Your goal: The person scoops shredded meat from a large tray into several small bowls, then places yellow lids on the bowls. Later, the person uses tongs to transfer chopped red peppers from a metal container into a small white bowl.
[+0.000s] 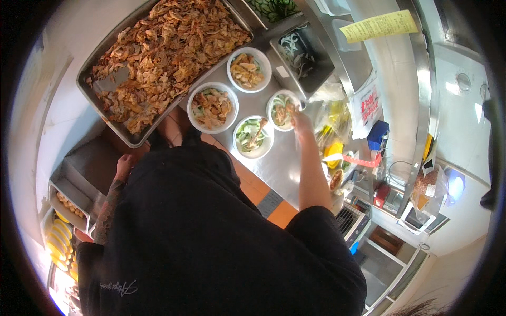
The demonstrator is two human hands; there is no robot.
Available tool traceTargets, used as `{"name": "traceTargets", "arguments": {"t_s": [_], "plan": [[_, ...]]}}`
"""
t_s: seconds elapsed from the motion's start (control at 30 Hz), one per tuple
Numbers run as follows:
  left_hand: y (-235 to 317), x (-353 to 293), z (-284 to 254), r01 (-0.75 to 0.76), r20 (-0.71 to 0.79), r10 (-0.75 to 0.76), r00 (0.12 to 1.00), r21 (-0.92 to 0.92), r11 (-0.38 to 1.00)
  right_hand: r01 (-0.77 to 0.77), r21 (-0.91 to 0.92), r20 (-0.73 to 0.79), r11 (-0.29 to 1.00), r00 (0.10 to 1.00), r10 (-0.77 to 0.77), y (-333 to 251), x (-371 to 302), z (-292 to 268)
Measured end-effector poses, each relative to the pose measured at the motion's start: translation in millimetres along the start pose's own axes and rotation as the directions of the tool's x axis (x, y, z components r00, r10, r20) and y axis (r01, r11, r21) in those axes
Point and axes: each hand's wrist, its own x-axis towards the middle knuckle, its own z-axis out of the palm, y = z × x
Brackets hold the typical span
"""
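Observation:
My right hand reaches over the right rim of a small white bowl; its fingers are closed at the shredded meat, and what they pinch is hard to make out. Around it stand other white bowls: one with cucumber slices and a strip of meat, one heaped with meat, another with meat over greens. A large metal tray of shredded cooked meat lies at the upper left. Below that tray my left hand hangs beside my body, fingers curled, with nothing seen in it.
Behind the bowls are a dark metal pan with some pale shreds and a container of sliced cucumber. Plastic bags and a blue box crowd the right. A yellow paper slip hangs above. Yellow dishes sit far left.

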Motion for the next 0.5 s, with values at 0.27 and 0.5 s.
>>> {"name": "traceTargets", "arguments": {"t_s": [0.27,0.5], "plan": [[-7,-13,-2,0.007,-0.032,-0.006,0.999,0.035,0.999,0.174,-0.273,0.06,0.946,0.985,-0.164,-20,5,12],[-13,-12,-2,-0.011,-0.002,0.011,1.0,0.045,0.999,0.091,0.085,0.141,0.992,0.985,-0.102,-35,-9,21]]}}
